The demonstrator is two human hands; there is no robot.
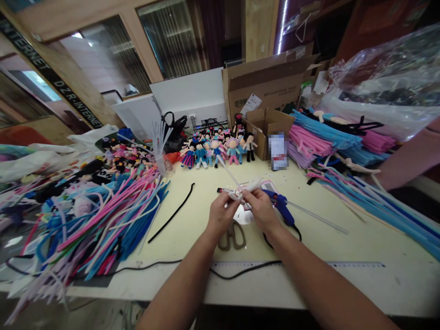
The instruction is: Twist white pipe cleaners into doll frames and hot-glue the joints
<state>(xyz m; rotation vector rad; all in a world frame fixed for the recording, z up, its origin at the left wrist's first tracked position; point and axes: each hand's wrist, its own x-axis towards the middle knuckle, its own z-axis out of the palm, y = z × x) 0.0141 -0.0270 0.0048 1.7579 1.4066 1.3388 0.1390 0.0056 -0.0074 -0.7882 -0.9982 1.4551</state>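
Over middle of table (185, 238), we pinch small white piece (237, 194) between fingers of left hand (220, 215) and right hand (264, 211). Both hands equally near. Pale stick (227, 171) points away and left from fingers. Blue glue gun (284, 211) just beside right hand.

Beyond the scissors (233, 239), the person's left hand (221, 213) and right hand (263, 211) pinch a white piece (236, 195); right of the scissors lies a blue glue gun (284, 211).
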